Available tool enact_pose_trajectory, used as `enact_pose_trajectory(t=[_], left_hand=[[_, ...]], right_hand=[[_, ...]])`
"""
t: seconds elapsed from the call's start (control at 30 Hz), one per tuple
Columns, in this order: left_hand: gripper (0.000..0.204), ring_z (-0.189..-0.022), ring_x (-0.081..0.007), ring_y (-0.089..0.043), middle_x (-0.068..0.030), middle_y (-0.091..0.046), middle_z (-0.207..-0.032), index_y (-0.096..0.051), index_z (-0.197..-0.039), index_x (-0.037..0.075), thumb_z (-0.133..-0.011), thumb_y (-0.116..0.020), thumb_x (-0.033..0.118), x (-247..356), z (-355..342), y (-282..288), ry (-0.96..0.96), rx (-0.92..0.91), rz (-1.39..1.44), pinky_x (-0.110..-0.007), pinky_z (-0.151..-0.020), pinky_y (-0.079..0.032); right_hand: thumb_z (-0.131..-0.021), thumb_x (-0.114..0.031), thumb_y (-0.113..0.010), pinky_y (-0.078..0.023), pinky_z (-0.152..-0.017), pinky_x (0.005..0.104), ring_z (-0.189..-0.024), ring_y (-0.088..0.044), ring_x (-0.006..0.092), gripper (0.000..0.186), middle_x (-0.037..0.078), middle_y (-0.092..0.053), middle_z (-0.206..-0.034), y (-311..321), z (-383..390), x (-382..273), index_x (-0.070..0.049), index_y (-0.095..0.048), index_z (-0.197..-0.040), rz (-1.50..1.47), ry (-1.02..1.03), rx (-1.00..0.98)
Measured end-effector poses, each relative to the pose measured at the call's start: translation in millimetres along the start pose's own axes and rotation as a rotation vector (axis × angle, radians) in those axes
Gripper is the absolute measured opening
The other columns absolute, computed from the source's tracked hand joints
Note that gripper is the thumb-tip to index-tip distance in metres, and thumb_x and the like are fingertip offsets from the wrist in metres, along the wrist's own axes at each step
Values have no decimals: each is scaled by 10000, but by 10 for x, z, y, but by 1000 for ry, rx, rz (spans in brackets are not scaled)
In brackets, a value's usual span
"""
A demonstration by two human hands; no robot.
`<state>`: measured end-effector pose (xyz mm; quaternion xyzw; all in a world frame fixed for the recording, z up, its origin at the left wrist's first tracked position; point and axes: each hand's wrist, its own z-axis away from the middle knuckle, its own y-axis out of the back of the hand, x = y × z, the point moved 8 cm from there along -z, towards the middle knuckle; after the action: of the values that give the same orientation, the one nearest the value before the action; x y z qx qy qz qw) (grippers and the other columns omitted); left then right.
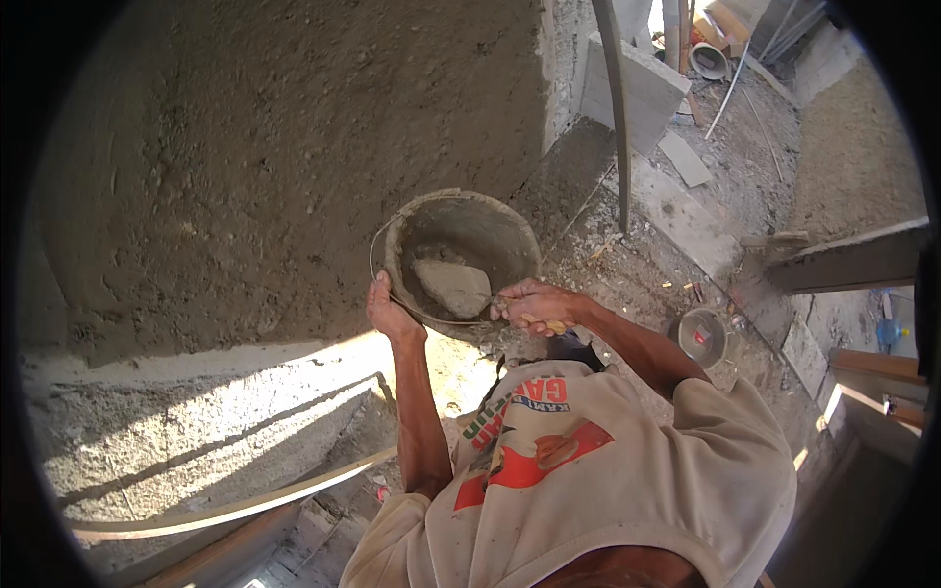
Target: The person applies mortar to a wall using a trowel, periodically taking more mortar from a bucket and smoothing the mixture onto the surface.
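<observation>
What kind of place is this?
Most likely a building site. A freshly plastered wall, a bucket holding wet mortar, and concrete blocks on the rubble-strewn floor all suggest it.

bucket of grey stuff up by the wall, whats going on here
A person holds a mortar-crusted bucket up close to a rough, freshly plastered wall. The left hand grips the bucket's rim and wire handle. The right hand holds a trowel by its wooden handle, the blade reaching into the bucket with a lump of grey mortar on it. Far below, a smaller bucket sits on the rubble-strewn floor.
</observation>
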<state>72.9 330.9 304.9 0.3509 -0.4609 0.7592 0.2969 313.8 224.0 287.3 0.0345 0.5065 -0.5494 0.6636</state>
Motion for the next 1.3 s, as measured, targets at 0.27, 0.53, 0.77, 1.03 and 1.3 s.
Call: enact_pose_trajectory(t=[0.27, 0.53, 0.77, 1.03, 1.3], left_hand=[[510, -1279, -363, -587, -182, -608, -1407, -586, -1380, 0, -1029, -398, 319, -339, 262, 555, 99, 137, -76, -496, -1098, -469], [511, -1151, -329, -664, -149, -688, -1294, -662, -1298, 4, -972, -416, 311, -138, 718, 1519, 37, 338, -256, -478, -1003, -534], [502, -1143, -335, -665, -174, -688, -1277, -663, -1268, -7, -974, -402, 304, -186, 981, 1441, 97, 387, -288, -481, -999, -530], [461, -1108, -346, -683, -179, -691, -1243, -652, -1265, -33, -1018, -391, 256, 47, 875, 1248, 21, 240, -132, -479, -974, -560], [196, -883, -191, -670, -81, -708, -974, -704, -1004, 7, -1033, -577, 152, 301, 557, 472, -74, 126, -201, -368, -803, -572]], right_hand=[[-908, -22, -539, -422, -409, 262, -472, -482, 98, 366, 30, -525, -703, 561, 1064, -1100, 0, -578, -1272, -453, 573, 337], [-1009, -81, -558, -431, -438, 254, -535, -500, 83, 666, 46, -549, -820, 1460, 1335, -2122, 55, -264, -1590, -347, 1155, 1169], [-1013, -134, -586, -530, -880, 468, -986, -661, 351, 575, 271, -619, -1147, 2326, -68, -2956, 103, -385, -1497, 68, 835, 1496], [-959, -217, -620, -488, -854, 448, -926, -631, 306, 489, 180, -625, -1033, -508, 42, -2093, 8, -507, -1379, 658, 775, 189], [-889, -179, -638, -577, -786, 524, -928, -723, 417, 308, 236, -729, -991, 339, -587, 252, -11, -684, -1143, 1383, 198, 322]])
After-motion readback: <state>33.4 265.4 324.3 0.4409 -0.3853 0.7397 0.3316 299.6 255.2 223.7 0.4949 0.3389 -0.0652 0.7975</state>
